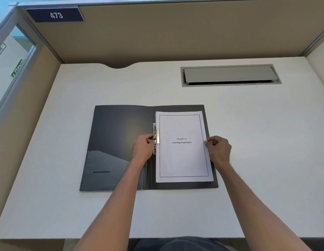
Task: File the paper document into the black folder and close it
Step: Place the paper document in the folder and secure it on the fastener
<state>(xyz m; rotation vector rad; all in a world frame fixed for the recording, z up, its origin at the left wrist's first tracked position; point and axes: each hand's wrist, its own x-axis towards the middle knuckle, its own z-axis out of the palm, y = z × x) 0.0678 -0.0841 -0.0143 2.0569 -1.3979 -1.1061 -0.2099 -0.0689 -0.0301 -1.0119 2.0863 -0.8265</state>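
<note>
The black folder lies open flat on the white desk. A stack of white paper, titled "Chapter 6 Learning Experience", rests on the folder's right half. Along the spine sits a metal clip, its lever raised beside the paper's left edge. My left hand pinches the lower part of that clip. My right hand grips the paper's right edge at mid height. A pocket with a slot shows on the folder's left inner cover.
A grey cable hatch is set into the desk at the back right. Beige partition walls enclose the desk at the back and left, with a sign "473". A curved notch cuts the desk's back edge.
</note>
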